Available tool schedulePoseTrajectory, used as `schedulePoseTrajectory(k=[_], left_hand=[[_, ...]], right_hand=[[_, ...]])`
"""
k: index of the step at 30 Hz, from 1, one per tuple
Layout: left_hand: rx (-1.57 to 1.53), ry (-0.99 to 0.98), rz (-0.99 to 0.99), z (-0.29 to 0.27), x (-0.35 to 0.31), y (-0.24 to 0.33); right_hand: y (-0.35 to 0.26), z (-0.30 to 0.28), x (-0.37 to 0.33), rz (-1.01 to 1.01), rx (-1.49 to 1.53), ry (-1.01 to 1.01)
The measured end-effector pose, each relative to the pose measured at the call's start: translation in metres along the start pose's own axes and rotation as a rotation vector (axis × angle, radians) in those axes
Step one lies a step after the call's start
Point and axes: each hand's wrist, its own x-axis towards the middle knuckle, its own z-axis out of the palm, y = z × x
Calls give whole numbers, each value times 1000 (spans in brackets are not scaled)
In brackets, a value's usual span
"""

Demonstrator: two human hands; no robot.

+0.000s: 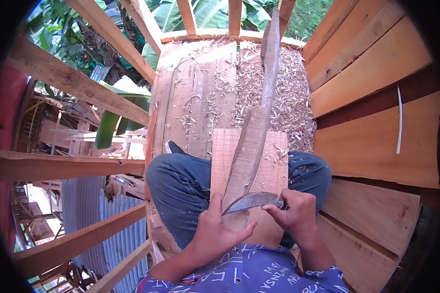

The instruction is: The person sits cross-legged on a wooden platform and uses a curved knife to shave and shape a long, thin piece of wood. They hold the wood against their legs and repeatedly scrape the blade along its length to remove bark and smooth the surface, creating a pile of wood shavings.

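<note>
My right hand [298, 210] is closed round the dark handle of a curved knife [254, 200], its thumb along the near side. The broad blade lies crosswise over the lower end of a long, rough piece of wood [249, 146]. At the blade's tip is my left hand [215, 229], fingers curled in against it, the thumb stretched out over the wood's near end. Part of its grip is hidden. Under the wood, a flat board [274, 171] rests across my legs. The wood slants away from me, narrowing toward its far end.
Curly wood shavings [293, 97] cover much of the plank floor [181, 112] ahead. Slatted rails [73, 166] run along the left, and wide boards [376, 136] form the right wall. Beyond the left rails are corrugated metal sheets [124, 229] and banana leaves [127, 107].
</note>
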Motion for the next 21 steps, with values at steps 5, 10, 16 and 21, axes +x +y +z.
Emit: schedulePoseTrajectory(k=[5,10,16,21], left_hand=[[196,24,315,5,2,-3],[79,-105,-13,9,-18,-4],[-53,-185,-82,6,-9,0],[-192,-121,94,5,4,-5]], right_hand=[[5,6,12,-35,-69,29],[56,2,41,349,-6,298],[47,-25,21,253,55,162],[3,1,-6,78,87,-65]])
